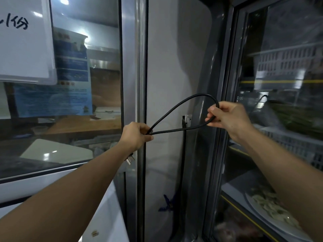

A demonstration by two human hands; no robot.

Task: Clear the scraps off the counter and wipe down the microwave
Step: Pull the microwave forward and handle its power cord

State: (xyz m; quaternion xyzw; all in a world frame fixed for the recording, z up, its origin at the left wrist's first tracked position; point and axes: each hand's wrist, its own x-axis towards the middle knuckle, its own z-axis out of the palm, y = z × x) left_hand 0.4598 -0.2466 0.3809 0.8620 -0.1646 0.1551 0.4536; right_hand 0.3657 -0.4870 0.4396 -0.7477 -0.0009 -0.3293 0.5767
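Behind the glass door [272,119] on the right, a white slotted plastic basket [288,58] sits on an upper shelf, its contents hidden by glare. Below it another pale slotted basket [297,147] holds something dark and leafy, perhaps greens, though the reflection blurs it. Lower still, an oval white plate [272,219] carries pale folded pieces that look like dumplings.

In front of the door, the person holds a black cord [178,109] bent into a long loop. The left hand [136,135] is curled around the two strands where they cross, and the right hand [227,116] pinches the far bend of the loop between thumb and fingers. A metal-pronged plug [130,159] peeks out just under the left wrist. Another stretch of black cable [182,163] hangs straight down along the grey panel [167,75] between the two glass fronts.

On the left, a glass pane [83,105] with a metal frame reflects a steel kitchen, a wooden counter [83,124] and a white lidded appliance [57,151]. A whiteboard [24,49] with black handwriting and a blue printed notice [70,81] are fixed to it. No microwave or scraps are in view from here.
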